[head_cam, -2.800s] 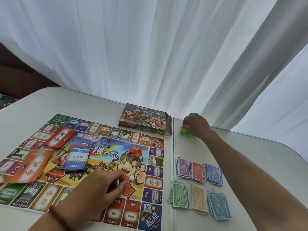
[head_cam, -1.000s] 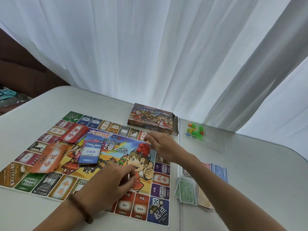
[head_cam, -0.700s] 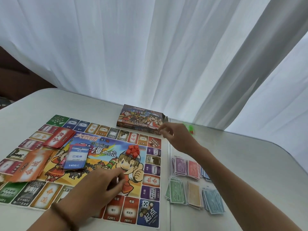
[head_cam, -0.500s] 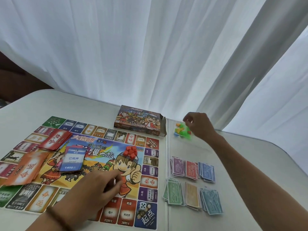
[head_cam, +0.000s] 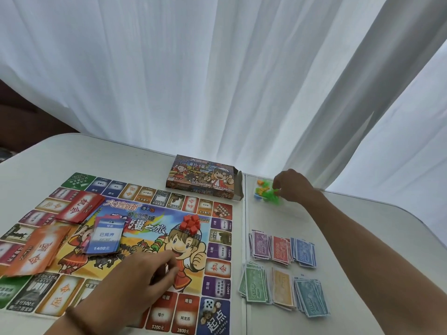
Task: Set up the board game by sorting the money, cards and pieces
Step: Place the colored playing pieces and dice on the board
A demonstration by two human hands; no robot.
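1. A pale, matte tabletop (head_cam: 48,160) with a seam (head_cam: 243,317) running front to back, right of centre.
2. White sheer curtain (head_cam: 193,68) hangs in folds behind.
3. Dark brown furniture (head_cam: 24,126), far left.

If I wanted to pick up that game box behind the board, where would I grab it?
Probably from above, at the middle of the game box: thumb on its near long side, fingers on the far one. It lies flat, so only its sides offer a hold, and its right-end flap stands open and would likely give.
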